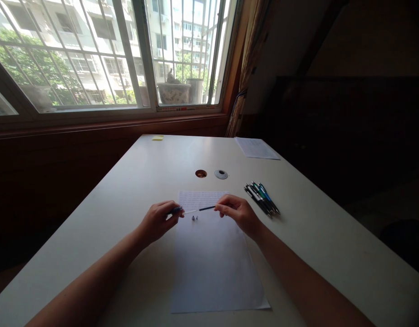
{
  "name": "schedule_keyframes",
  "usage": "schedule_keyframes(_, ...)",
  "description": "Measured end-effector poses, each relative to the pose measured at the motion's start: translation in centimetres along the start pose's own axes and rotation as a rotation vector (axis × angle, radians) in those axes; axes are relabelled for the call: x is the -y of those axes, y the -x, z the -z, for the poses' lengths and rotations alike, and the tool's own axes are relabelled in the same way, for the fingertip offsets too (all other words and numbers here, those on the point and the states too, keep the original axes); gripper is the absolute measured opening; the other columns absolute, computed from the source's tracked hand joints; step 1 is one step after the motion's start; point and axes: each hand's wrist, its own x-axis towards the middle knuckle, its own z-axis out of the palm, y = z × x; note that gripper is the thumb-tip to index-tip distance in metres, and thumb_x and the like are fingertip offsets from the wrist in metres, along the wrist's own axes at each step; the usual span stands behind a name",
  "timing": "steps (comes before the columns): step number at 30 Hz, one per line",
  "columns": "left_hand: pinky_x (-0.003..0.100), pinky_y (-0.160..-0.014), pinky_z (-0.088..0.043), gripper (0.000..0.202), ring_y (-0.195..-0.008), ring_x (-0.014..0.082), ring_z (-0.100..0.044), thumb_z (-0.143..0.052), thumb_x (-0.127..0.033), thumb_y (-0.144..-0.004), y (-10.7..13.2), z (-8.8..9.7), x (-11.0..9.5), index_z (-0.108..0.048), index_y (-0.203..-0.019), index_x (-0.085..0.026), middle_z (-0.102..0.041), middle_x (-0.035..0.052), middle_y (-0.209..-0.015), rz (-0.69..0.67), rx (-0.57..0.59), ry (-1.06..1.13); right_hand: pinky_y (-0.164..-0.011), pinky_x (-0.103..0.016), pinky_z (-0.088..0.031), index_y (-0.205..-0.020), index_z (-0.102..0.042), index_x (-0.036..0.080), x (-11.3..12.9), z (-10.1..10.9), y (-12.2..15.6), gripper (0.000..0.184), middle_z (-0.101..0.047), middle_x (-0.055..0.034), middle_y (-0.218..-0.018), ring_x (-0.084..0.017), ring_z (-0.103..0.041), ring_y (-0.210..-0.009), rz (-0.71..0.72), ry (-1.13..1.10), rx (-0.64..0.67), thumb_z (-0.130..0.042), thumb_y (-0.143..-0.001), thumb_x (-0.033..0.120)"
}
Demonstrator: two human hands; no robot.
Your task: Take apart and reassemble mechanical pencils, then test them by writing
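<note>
My left hand point(161, 220) is closed around a dark pen barrel point(175, 210), whose end shows past the fingers. Between thumb and fingers, my right hand point(237, 211) pinches one end of a thin pen refill point(206, 208). The refill is dark near the right hand and pale toward the left; its pale end reaches the left fingertips, and I cannot tell whether they grip it too. Just below it, two small pen parts point(193, 218) lie on a sheet of paper point(214, 268) with lines of writing across its top.
Several pens point(262, 199) lie in a bunch right of my right hand. Beyond the paper are a round hole point(201, 174) in the white table point(127, 181) and its grey cover point(221, 174). Papers point(257, 148) and yellow sticky notes point(157, 138) sit at the far edge.
</note>
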Motion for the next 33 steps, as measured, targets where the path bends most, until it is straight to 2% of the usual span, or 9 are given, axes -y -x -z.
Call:
schedule_keyframes(6,0.018,-0.058,-0.047,0.012,-0.064,0.0105,-0.063,-0.055,-0.013,-0.09,0.01,-0.06,0.04,-0.066,-0.092,-0.015,-0.07,0.0057,-0.084,-0.021,-0.009,0.017,-0.067,-0.03,-0.043,-0.078,-0.069,0.017,-0.09,0.13,-0.06,0.014,-0.062,-0.0012,-0.07,-0.016,-0.056,-0.067,-0.019,-0.003,-0.013,-0.066,-0.085,0.028)
schedule_keyframes(22,0.021,-0.063,-0.049,0.011,-0.071,0.0133,-0.065,-0.058,-0.02,-0.093,-0.11,-0.12,0.07,-0.068,-0.097,-0.015,-0.071,0.0083,-0.086,-0.068,0.016,0.016,-0.068,-0.03,-0.043,-0.076,-0.067,0.018,-0.67,0.35,-0.08,0.014,-0.062,-0.0011,-0.069,-0.016,-0.056,-0.068,-0.052,-0.046,0.002,-0.064,-0.086,0.027)
schedule_keyframes(33,0.021,-0.067,-0.052,0.011,-0.073,0.0135,-0.068,-0.061,-0.021,-0.092,-0.19,-0.39,0.66,-0.071,-0.095,-0.017,-0.073,0.0065,-0.084,-0.073,0.042,0.02,-0.067,-0.03,-0.042,-0.075,-0.065,0.017,-0.65,0.28,-0.22,0.015,-0.062,-0.0013,-0.069,-0.016,-0.055,-0.068,-0.079,-0.073,0.032,-0.065,-0.085,0.029)
